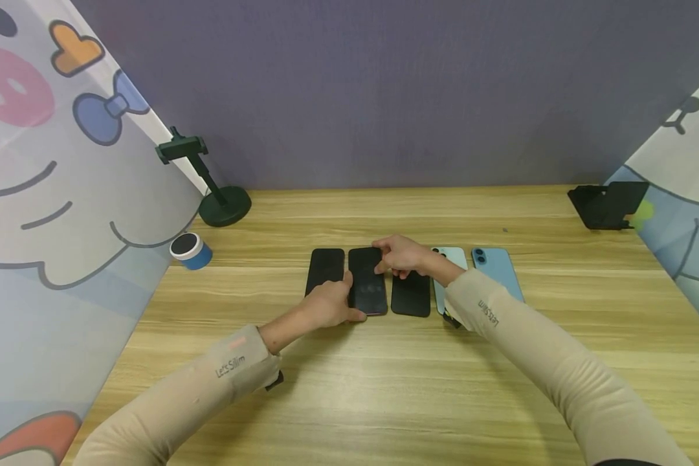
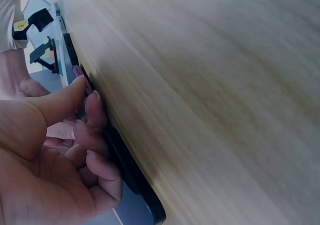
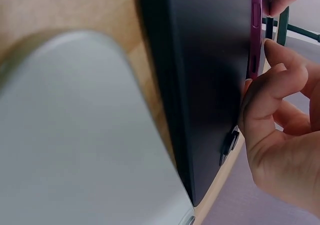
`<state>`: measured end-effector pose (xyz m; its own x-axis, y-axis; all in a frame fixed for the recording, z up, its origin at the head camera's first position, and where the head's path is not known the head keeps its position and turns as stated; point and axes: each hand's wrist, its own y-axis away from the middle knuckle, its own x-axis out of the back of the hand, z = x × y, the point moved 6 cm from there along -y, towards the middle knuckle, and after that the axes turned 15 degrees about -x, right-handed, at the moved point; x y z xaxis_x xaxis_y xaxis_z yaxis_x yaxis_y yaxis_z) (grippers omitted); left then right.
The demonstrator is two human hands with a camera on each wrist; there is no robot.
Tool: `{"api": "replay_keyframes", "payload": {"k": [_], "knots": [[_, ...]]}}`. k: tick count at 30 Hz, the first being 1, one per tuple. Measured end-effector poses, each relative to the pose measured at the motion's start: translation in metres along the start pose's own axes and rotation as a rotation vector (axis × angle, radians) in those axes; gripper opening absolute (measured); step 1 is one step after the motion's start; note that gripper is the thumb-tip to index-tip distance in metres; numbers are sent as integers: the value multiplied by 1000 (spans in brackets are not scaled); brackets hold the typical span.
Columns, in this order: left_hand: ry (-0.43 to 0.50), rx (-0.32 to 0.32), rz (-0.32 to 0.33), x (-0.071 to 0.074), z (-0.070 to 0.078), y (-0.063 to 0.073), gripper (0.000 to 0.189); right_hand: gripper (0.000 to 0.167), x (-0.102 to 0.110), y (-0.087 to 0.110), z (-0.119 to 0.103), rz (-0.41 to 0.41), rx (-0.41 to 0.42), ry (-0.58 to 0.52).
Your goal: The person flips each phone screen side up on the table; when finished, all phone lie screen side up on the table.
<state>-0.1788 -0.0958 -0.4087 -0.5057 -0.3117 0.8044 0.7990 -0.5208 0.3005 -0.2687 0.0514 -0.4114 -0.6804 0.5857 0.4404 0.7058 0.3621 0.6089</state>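
Observation:
Five phones form a row on the wooden table. Second from the left is a purple-edged phone point(image 1: 368, 288), dark screen up, between both hands. My left hand point(image 1: 329, 303) pinches its lower left corner, thumb at the bottom edge; the purple edge point(image 2: 77, 71) shows by the fingertips in the left wrist view. My right hand point(image 1: 404, 254) holds the upper right corner with thumb and forefinger. Left of it lies a black phone point(image 1: 326, 264), partly behind the left hand. To the right are another black phone point(image 1: 410, 298), a pale phone point(image 1: 457, 256) and a blue phone point(image 1: 501, 268), partly covered by the right arm.
A dark green phone stand point(image 1: 224, 206) stands at the back left, with a blue-and-white round container point(image 1: 192, 251) in front of it. At the back right sits a black folding stand point(image 1: 611, 204). A grey partition point(image 1: 396, 97) rises behind the table, with printed panels at both sides.

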Motion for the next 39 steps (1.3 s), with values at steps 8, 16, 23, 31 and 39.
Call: {"api": "replay_keyframes", "payload": {"k": [8, 16, 23, 31, 39], "knots": [[-62, 3, 2, 3, 4, 0, 104, 76, 1, 2, 0, 3, -5, 2], [-196, -12, 19, 11, 11, 5, 99, 76, 1, 4, 0, 8, 4, 1], [-262, 4, -17, 8, 7, 5, 99, 72, 1, 6, -2, 15, 22, 38], [-268, 1, -11, 9, 6, 7, 97, 68, 3, 5, -3, 33, 16, 49], [-287, -19, -13, 10, 3, 10, 93, 69, 2, 5, 0, 18, 18, 46]]}}
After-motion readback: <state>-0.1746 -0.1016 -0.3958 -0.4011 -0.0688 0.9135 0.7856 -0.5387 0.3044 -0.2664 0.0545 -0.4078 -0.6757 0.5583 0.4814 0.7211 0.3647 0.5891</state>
